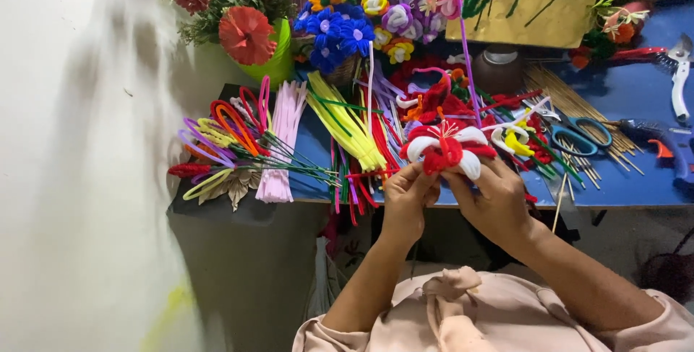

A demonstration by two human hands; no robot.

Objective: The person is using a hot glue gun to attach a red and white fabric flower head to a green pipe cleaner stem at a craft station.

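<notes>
Head view shows your left hand (405, 196) and right hand (495, 196) meeting under a red-and-white pipe-cleaner flower (450, 148), fingers (425, 173) of both hands pinched shut on its base, just above the near edge of the blue desk (636, 178). The flower sits upright between your hands, white petals curling outward around a red centre.

To do this step well, keep the base gripped tight with one hand while the other works the stems, so the petals do not splay or twist out of their ring. Hold it over the desk edge, where you can see it.

Beyond your hands lie loose red pipe cleaners (376, 142), a yellow bundle (347, 124) and a pink bundle (283, 135) to the left. Blue-handled scissors (578, 135) rest just right of the flower, beside a sheaf of thin wooden sticks (571, 95). Finished blooms, among them blue flowers (334, 34), crowd the back of the desk.
</notes>
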